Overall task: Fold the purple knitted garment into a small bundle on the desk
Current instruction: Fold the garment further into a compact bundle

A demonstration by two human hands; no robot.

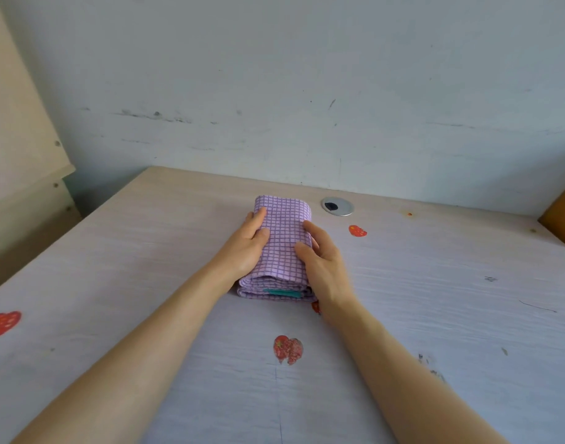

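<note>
The purple checked garment (282, 241) lies on the pale desk (435, 283) as a narrow folded bundle, several layers thick, with a teal strip showing at its near end. My left hand (246, 248) lies along the bundle's left side, thumb on top and fingers against the edge. On the right side my right hand (323, 261) rests with its thumb and fingers pressing the cloth. Both hands bracket the bundle; their fingers look fairly straight.
A round silver cable grommet (337, 206) sits just behind the bundle to the right. Red heart stickers (287, 349) dot the desk. A grey wall stands right behind the desk, a wooden panel (563, 216) at the far right, a cream board at left.
</note>
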